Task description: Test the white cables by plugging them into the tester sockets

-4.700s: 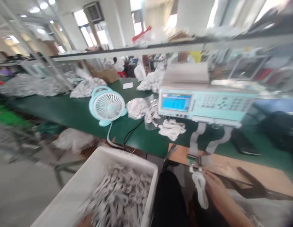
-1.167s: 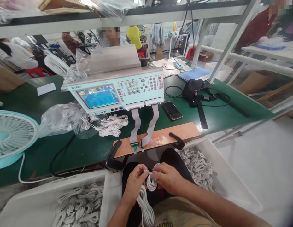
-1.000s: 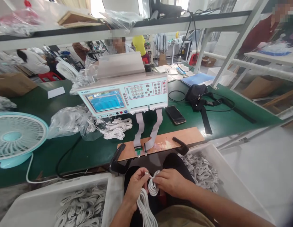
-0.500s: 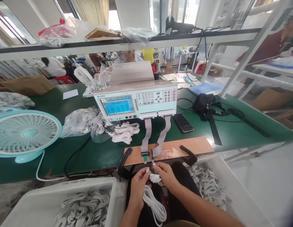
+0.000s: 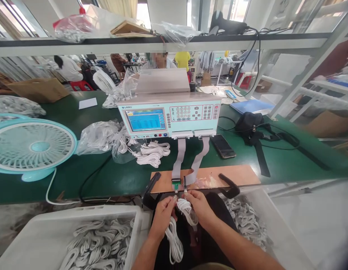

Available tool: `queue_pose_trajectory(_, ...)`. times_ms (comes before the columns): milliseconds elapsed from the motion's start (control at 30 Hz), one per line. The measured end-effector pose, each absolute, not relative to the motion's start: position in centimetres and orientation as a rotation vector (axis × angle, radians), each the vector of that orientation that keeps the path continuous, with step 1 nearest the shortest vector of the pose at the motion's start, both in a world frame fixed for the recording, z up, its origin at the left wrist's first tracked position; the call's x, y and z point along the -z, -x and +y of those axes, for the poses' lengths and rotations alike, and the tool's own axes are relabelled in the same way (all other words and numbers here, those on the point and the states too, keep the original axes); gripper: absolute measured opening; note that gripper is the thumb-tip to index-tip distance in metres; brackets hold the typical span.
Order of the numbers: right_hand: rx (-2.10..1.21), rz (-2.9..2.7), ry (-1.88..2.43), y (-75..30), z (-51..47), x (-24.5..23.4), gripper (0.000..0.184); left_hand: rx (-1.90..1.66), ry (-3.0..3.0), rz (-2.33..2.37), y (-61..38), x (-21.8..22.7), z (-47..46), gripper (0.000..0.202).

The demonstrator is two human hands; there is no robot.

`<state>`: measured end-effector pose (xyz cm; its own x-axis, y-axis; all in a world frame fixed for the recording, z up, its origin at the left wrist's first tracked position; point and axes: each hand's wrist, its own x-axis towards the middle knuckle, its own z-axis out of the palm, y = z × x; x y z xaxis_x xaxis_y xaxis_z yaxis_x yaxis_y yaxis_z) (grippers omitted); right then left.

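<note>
My left hand (image 5: 162,217) pinches the plug end of a white cable just below a small green adapter board (image 5: 176,186). A coil of that white cable (image 5: 174,242) hangs under the palm. My right hand (image 5: 200,207) is closed on a white cable plug at the metal tip of the second ribbon lead. Between the hands dangles another bundled section of white cable (image 5: 187,210); whether both bundles belong to one cable, I cannot tell. Grey ribbon cables (image 5: 179,159) run from the board edge up to a bench tester (image 5: 169,116) with a lit blue screen.
White bins (image 5: 138,221) of coiled cables flank my lap. A wooden strip (image 5: 247,176) with black clamps (image 5: 230,186) lines the green table's (image 5: 120,187) edge. A fan (image 5: 36,146), bagged cables (image 5: 99,137), a phone (image 5: 223,146) and a black bag (image 5: 249,125) surround the tester.
My left hand has brought its plug up to the green board's connector. The right hand stays at the second lead, and the cable bundle below it hangs lower. The view has shifted slightly.
</note>
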<state>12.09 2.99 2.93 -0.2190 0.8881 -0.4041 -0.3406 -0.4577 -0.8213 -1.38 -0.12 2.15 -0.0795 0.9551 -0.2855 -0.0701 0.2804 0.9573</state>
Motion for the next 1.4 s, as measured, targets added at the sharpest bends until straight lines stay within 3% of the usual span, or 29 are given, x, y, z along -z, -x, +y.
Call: queue_pose_trajectory(1400, -1.862, -0.775, 1.032, -12.3, 2.8, -3.3, 0.032, -1.397, -0.715, 1.355, -1.6, -1.7, -0.1, 0.033)
